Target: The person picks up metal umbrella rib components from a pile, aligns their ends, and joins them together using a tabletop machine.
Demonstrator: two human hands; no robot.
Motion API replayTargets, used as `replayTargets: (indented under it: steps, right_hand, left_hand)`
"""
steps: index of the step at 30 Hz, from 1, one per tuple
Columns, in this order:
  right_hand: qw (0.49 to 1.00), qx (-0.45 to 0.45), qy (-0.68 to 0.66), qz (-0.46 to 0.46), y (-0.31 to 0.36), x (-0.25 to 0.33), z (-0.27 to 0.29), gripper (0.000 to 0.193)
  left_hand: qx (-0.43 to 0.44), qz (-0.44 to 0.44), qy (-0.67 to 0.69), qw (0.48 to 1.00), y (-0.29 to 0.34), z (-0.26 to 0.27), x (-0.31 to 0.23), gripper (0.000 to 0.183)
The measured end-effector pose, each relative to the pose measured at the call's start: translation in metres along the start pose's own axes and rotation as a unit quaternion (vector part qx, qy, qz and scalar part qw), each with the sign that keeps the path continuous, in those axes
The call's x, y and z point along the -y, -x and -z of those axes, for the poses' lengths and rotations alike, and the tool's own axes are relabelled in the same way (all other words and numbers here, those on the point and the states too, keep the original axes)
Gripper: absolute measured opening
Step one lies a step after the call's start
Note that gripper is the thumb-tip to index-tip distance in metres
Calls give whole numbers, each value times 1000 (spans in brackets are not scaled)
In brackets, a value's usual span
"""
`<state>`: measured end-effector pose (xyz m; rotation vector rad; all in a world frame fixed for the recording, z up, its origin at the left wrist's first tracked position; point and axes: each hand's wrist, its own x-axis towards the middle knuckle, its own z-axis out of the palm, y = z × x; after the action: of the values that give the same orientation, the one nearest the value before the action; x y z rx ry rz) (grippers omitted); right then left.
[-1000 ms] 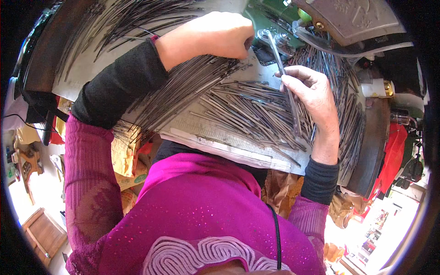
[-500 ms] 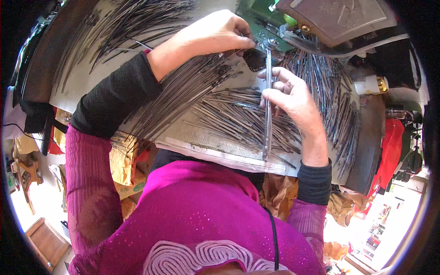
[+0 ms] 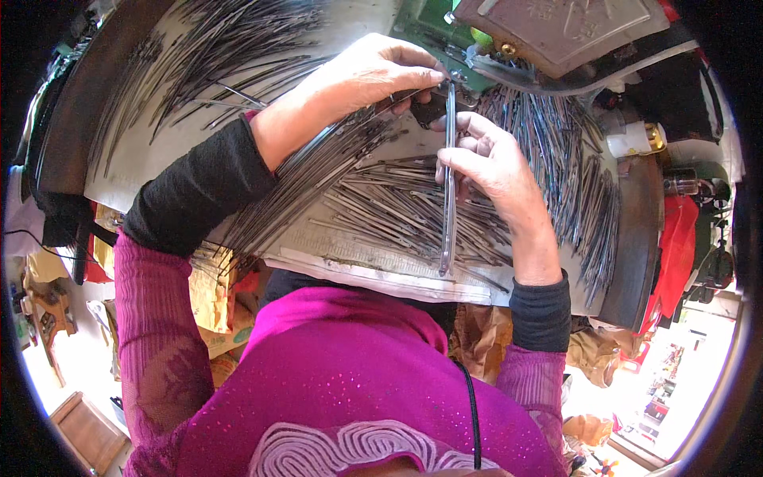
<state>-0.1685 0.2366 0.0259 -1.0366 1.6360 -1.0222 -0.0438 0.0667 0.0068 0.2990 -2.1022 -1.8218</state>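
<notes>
My right hand (image 3: 497,163) pinches a long, narrow metal strip (image 3: 449,199) between thumb and fingers, keeping it nearly upright in the picture. The strip's near end hangs over the table's front edge. My left hand (image 3: 381,73) reaches across from the left with thumb and forefinger pressed together beside the strip's far end. What it grips, if anything, is too small to make out. Below the hands lies a loose pile of similar strips (image 3: 397,208). A bundle of longer, thin strips (image 3: 302,179) lies under my left forearm.
Green machinery (image 3: 421,22) with a brown metal cover (image 3: 564,32) stands at the far side. More strips are heaped at the right (image 3: 548,159) and far left (image 3: 230,56). Dark raised borders edge the pale table (image 3: 119,171). Red cloth (image 3: 674,246) hangs at the right.
My right hand and the strip have shifted slightly left. The strip's far end is now closer to my left fingertips, which have dropped a little nearer to me.
</notes>
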Motion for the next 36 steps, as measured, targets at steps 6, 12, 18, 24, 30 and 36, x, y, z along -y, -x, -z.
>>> replayTargets:
  steps: [6, 12, 18, 24, 30, 36]
  right_hand:
    - [998, 6, -67, 13, -4, -1, 3, 29]
    - [991, -34, -127, 23, -6, -2, 5, 29]
    - [991, -30, -127, 17, -8, -3, 6, 29]
    - [989, -31, -141, 12, -9, -5, 6, 28]
    - [987, -47, -154, 3, -9, -9, 3, 22]
    - [979, -69, -191, 16, -11, -9, 0, 21]
  left_hand:
    - [-23, -2, -17, 1000, 1, -2, -9, 35]
    - [-40, -4, -52, 998, -6, -5, -14, 34]
    - [-17, -37, -111, 993, -18, -4, -5, 30]
    - [-29, -9, -119, 992, -18, -6, -3, 29]
    - [-22, 65, -53, 996, -7, -7, -13, 34]
    - [-24, 52, -40, 998, -7, -7, -13, 33]
